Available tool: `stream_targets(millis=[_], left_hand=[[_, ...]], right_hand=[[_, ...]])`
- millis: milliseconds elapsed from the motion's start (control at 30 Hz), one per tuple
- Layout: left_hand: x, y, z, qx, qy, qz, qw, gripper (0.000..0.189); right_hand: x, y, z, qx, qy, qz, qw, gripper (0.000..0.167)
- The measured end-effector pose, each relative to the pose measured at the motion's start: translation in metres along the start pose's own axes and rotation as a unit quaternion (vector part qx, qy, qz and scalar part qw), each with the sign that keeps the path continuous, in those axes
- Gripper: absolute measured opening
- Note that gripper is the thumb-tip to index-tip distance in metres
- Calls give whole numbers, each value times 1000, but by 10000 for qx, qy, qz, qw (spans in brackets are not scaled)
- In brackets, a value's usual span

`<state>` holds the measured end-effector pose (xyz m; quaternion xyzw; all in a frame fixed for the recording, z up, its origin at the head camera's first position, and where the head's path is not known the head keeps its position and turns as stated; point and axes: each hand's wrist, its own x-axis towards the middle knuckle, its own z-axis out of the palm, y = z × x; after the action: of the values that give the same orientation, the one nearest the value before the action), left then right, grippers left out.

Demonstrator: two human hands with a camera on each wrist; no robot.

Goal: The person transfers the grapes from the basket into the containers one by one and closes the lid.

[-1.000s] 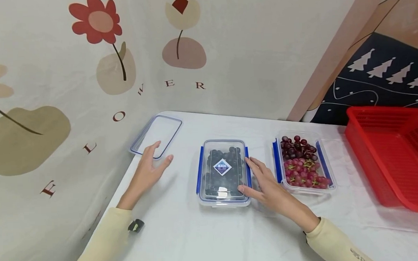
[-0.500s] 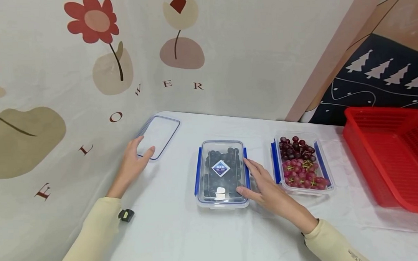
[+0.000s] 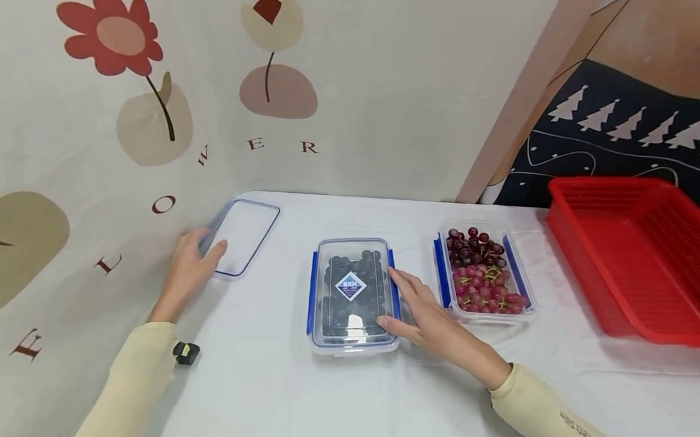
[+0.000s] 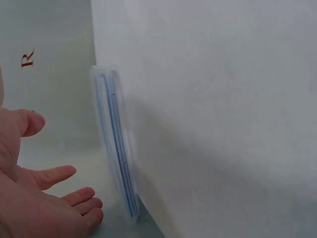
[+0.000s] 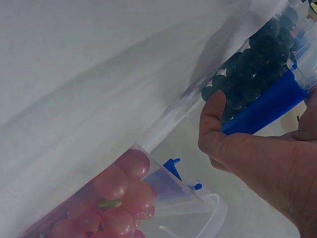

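Note:
A clear lidded container (image 3: pixel 353 321) of dark grapes, with blue side latches and a diamond label, stands mid-table. My right hand (image 3: pixel 425 315) rests along its right side, thumb at the lid's edge and fingers by the blue latch (image 5: pixel 270 104). My left hand (image 3: pixel 184 269) is at the left end of the table, thumb and fingers spread, beside clear blue-rimmed lids (image 3: pixel 249 235) lying stacked. The left wrist view shows that stack of lids (image 4: pixel 116 144) edge-on, with the left hand (image 4: pixel 44 183) just beside it, its palm holding nothing.
An uncovered container (image 3: pixel 523 299) of dark red grapes (image 3: pixel 475 246) and pink grapes (image 3: pixel 485 288) stands right of the lidded one. Farther right is a red plastic basket (image 3: pixel 613 293). A printed cloth backdrop (image 3: pixel 381 114) borders the white table (image 3: pixel 263 382) behind and at left.
My left hand has moved left, from over the lids to their left side. My right hand stays by the lidded container. The head view has turned slightly, shifting the scene left.

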<state>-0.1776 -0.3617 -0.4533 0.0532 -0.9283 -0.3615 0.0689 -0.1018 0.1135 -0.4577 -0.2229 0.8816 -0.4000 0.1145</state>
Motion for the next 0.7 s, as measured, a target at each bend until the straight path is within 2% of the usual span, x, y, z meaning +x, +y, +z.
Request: stream_targets(millis=[133,333,567,700], left_hand=[[6,0,3,312,-153,-34,9994,71],[14,-6,5,470,-391,-195,9979,72],[21,-13,7,757,-239,-126,9968,63],[27,-13,6,868,-271,-105,9958,61]], right_hand=[[-1,0,0,21,-7,24,10000,95],[-1,2,1,55,-28,28,10000,94],[0,3,1,62,24,-20,10000,95],[0,4,1,26,48,-65,10000,94]])
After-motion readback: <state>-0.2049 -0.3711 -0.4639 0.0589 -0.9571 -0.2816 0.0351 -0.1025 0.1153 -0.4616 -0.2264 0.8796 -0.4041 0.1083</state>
